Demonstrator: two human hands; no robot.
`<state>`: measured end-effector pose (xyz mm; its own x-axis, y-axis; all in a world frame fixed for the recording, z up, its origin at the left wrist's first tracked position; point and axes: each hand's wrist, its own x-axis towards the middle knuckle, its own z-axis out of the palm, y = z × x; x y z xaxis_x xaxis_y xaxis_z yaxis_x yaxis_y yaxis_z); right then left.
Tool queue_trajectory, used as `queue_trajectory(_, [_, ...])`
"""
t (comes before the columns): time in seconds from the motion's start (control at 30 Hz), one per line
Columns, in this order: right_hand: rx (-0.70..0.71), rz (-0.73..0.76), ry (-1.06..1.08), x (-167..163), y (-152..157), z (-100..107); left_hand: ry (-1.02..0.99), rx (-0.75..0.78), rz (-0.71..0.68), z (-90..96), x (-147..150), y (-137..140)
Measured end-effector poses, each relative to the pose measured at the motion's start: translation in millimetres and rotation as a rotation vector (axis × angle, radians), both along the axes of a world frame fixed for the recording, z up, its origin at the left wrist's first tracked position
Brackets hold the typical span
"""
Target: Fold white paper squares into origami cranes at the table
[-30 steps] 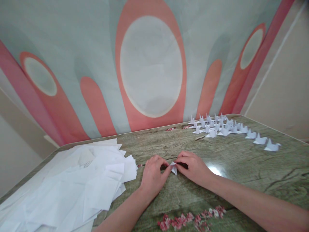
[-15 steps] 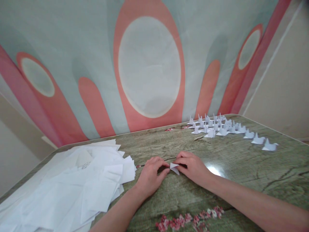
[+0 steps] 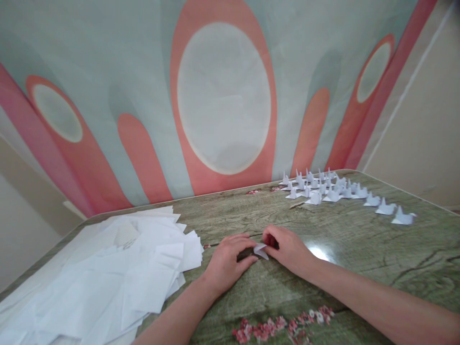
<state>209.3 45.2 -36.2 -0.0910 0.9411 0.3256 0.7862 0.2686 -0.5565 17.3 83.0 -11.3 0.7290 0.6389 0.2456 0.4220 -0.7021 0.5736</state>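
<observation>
A small white piece of folded paper point(image 3: 261, 251) is between my two hands, just above or on the table in the middle of the head view. My right hand point(image 3: 283, 245) pinches its right end between thumb and curled fingers. At the left end, the fingers of my left hand point(image 3: 230, 261) bend around the paper, with thumb and fingertips close to its edge. Fingers partly hide the folds. Several finished white paper cranes point(image 3: 332, 193) stand in rows at the back right, away from my hands.
A wide, loose pile of white paper sheets point(image 3: 97, 278) covers the left of the table, close to my left forearm. The wood-patterned table point(image 3: 359, 239) has printed pink flowers near its front. A patterned backdrop point(image 3: 223, 96) hangs right behind the table.
My left hand has shifted slightly right, closer to the paper. My right fingers have curled in more at the paper's right end. The cranes and the paper pile stay put.
</observation>
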Motion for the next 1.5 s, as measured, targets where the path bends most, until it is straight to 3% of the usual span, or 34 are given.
queue_trajectory(0.33, [0.028, 0.056, 0.000, 1, -1, 1, -0.024, -0.061, -0.016, 9.4, 3, -3])
queue_trajectory(1.0, [0.088, 0.132, 0.013, 0, -2, -1, -0.094, -0.194, 0.038, -0.1, 5, 5])
queue_trajectory(1.33, [0.077, 0.146, 0.003, 1, -3, -1, -0.048, -0.115, 0.015, 1.0, 4, 6])
queue_trajectory(1.5, [0.121, 0.042, -0.041, 1, -3, 0, -0.053, -0.006, 0.148, 1.0, 6, 0])
